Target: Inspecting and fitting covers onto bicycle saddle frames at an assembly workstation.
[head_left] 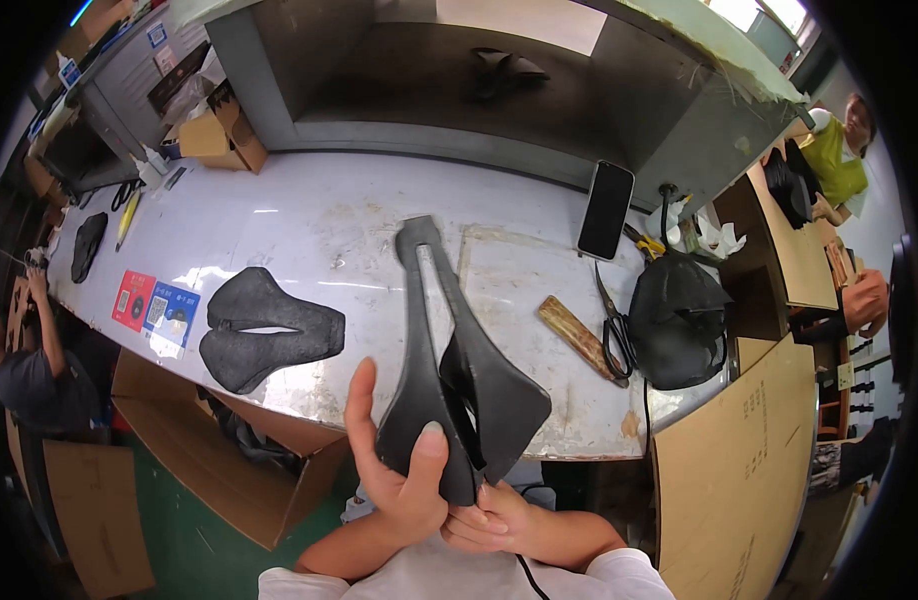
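A black bicycle saddle (pixel 506 400) with a long slot down its middle stands before me, its narrow nose pointing away over the table. My left hand (pixel 407 492) grips its rear left wing, thumb pressed on top and index finger stretched out beside it. At the rear edge, by the slot's near end, the fingers of my right hand (pixel 491 522) are pinched together on the saddle. Black material folds inward along the slot. What lies beneath the right fingers is hidden. A dark saddle-shaped piece (pixel 251 300) with its own slot lies flat to the left.
Scissors (pixel 613 330), a worn wooden bar (pixel 579 338), a phone (pixel 606 212) and a black bundle (pixel 679 320) lie on the table's right. A grey shelf unit (pixel 379 130) backs it. Cardboard boxes (pixel 734 470) flank me. Other people (pixel 839 160) work on both sides.
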A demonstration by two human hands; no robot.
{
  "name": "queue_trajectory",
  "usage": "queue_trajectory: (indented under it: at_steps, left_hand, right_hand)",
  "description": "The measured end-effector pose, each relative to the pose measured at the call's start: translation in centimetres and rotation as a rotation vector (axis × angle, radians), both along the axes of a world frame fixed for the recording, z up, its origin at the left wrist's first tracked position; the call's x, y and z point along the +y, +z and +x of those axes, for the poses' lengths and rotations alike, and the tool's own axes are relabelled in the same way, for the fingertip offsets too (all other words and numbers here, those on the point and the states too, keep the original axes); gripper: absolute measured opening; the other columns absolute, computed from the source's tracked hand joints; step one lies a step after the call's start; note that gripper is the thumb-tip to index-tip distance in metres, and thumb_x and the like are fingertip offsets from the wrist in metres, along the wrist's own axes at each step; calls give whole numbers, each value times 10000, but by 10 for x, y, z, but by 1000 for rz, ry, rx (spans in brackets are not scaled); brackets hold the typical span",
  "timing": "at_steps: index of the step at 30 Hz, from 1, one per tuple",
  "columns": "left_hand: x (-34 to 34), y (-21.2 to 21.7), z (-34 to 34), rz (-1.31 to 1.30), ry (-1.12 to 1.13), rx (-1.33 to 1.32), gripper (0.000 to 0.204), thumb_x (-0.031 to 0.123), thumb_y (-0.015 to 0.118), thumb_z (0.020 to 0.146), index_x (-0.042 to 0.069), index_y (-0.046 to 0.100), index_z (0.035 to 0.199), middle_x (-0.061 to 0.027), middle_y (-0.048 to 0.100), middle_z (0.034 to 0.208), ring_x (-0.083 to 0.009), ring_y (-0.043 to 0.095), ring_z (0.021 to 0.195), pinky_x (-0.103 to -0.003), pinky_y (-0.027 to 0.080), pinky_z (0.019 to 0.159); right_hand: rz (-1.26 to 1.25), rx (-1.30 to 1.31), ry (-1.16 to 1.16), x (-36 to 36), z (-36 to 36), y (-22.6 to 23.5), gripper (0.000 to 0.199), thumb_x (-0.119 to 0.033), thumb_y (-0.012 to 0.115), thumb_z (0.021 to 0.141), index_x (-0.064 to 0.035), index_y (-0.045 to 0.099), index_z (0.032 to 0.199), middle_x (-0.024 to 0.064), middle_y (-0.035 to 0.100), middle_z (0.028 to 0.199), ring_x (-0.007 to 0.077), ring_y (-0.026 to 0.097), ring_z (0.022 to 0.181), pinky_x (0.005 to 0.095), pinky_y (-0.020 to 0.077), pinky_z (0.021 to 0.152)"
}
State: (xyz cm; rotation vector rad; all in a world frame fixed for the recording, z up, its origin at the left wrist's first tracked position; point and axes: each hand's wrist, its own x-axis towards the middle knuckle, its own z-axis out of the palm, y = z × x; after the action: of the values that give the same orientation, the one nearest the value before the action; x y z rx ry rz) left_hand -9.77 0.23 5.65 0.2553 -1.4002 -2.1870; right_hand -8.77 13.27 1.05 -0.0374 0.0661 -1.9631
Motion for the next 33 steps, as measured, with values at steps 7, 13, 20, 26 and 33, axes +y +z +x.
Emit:
queue_trajectory:
  at_steps: [7,13,20,26,33]
  left_hand:
    - [-7,6,-6,128,-119,-100,702,83,584,926,-6,212,1514,-146,467,1353,-166,544,1118,-284,443,957]
    - [3,0,-1,-11,9,-43,722,86,570,937,0,146,1514,-153,546,1237,-157,566,1028,-274,458,891]
    - [1,-5,2,-140,70,87,716,96,567,949,7,125,1506,-133,573,1107,-133,553,885,-268,452,793]
    - [-7,0,-8,-67,54,-70,689,85,566,952,28,169,1513,-97,577,1093,-105,536,877,-241,436,772]
    - [-9,5,-7,-15,-23,-95,654,82,543,959,42,198,1514,-109,576,1178,-126,567,993,-258,467,852]
  right_hand:
    - [82,18,-68,0,-1,4,446,-396,475,1035,-104,487,699,-74,382,448,64,366,336,249,284,400]
    - [28,17,-32,1,-6,10,418,-368,513,1025,-96,493,708,-69,393,462,71,366,334,256,285,390]
    - [468,321,-319,-1,0,20,439,-371,548,1010,-8,575,764,24,484,490,113,438,377,255,313,386]
    - [596,800,-564,18,-3,-2,499,-391,546,1006,53,593,782,149,574,632,164,493,448,278,361,439]
    - [450,1247,-648,9,-18,22,902,-429,613,940,33,114,1534,353,125,1555,277,670,773,283,453,554]
